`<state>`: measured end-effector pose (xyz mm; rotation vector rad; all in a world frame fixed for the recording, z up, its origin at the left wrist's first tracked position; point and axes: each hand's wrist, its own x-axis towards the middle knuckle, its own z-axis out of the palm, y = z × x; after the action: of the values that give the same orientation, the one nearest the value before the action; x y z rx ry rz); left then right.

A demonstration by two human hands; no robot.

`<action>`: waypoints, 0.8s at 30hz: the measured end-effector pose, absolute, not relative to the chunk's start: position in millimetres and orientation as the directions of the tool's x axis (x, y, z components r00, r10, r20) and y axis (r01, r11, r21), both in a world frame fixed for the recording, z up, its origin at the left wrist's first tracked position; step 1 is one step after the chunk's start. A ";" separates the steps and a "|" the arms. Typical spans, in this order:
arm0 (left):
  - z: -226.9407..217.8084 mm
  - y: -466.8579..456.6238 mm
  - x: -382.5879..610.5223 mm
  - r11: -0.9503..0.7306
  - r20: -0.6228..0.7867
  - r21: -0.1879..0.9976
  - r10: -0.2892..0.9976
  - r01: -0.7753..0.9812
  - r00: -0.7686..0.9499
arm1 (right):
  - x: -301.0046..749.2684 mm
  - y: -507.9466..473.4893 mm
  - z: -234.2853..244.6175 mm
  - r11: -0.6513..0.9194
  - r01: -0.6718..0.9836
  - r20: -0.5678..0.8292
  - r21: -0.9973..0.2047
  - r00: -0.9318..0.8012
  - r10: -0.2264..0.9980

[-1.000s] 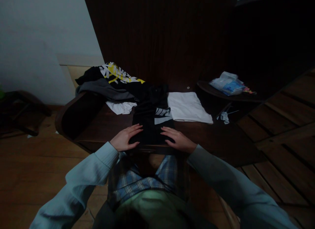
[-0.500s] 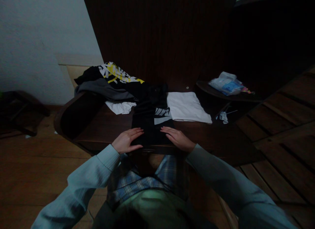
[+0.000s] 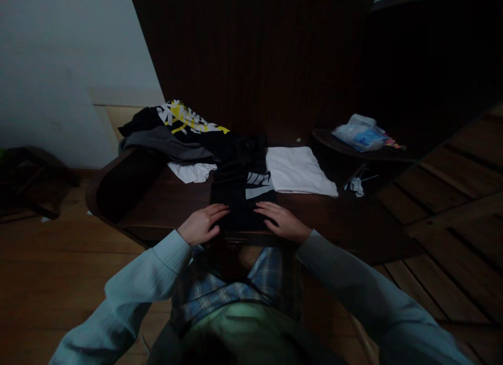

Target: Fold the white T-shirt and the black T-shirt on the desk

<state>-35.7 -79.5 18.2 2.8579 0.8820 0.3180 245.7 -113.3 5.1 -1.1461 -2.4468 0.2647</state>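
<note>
A folded black garment (image 3: 240, 200) with a white print lies at the near edge of a dark wooden table (image 3: 168, 202). My left hand (image 3: 201, 222) rests flat on its left near corner, fingers stretched out. On the garment's right near corner lies my right hand (image 3: 280, 221), also flat with fingers extended. Neither hand grips anything.
A folded white cloth (image 3: 296, 170) sits right of the black garment. A heap of clothes (image 3: 178, 132), black with yellow and white print, grey and white, lies at the back left. A plastic bag (image 3: 361, 132) rests on a side shelf at right. Wooden floor surrounds the table.
Both hands have slid a little toward me along the garment's near edge; the left fingers have curled slightly.
</note>
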 end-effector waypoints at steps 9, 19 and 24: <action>4.5 -78.0 -45.1 -0.805 0.161 0.248 0.583 0.539 0.796 | 246.6 -110.8 3.3 0.639 0.703 0.269 -0.312 -0.579 0.769; 12.7 -80.5 -37.9 -0.779 0.213 0.248 0.624 0.576 0.752 | 247.8 -109.1 2.1 0.618 0.709 0.242 -0.340 -0.568 0.786; 14.9 -78.1 -36.0 -0.734 0.217 0.293 0.675 0.612 0.705 | 247.7 -109.1 1.7 0.617 0.715 0.242 -0.329 -0.568 0.787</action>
<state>-36.0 -78.1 14.9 2.7132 1.0366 0.4623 247.7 -109.1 1.7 -1.2018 -2.4802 0.2745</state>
